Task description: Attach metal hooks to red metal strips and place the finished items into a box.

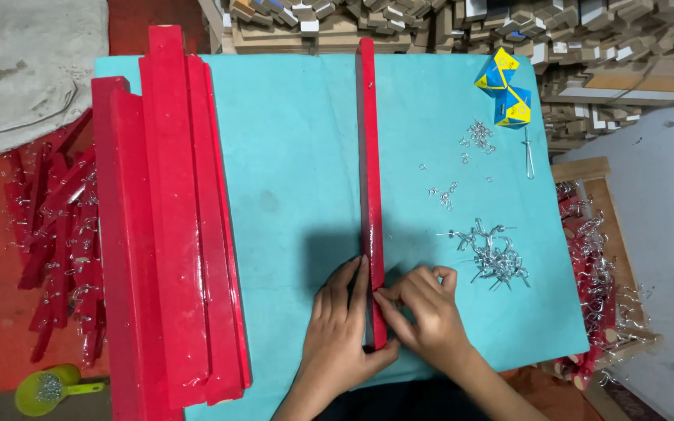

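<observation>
Red wooden strip (367,179), long and glossy, lies lengthwise down the middle of the turquoise-covered desk (290,156), running from the far edge toward us. We see the left hand (341,327) laid flat against its near end, fingers stretched along the left face and thumb hooked under the tip, steadying it rather than clenching. The right hand (424,316) is pinched closed at the strip's right face near that same end; what its fingertips hold is too small for us to make out, though it may be one of the metal hooks.

Judging by how things lie, we take the work to be well under way but far from over. Along the visible length of this strip we cannot make out any hooks standing from it, so this piece looks barely begun. A heap of silver hooks (493,253) sits just to the right of the hands, with scattered loose ones (473,140) further up near two small blue-and-yellow boxes (505,90). To the left, a stack of bare red strips (169,226) covers that side of the desk and seems yet to be fitted. On the floor at far left, red pieces with hooks (60,234) are piled, and more of them fill a wooden crate (602,257) at right; these look finished. A green scoop (48,387) holding small metal parts rests at lower left
</observation>
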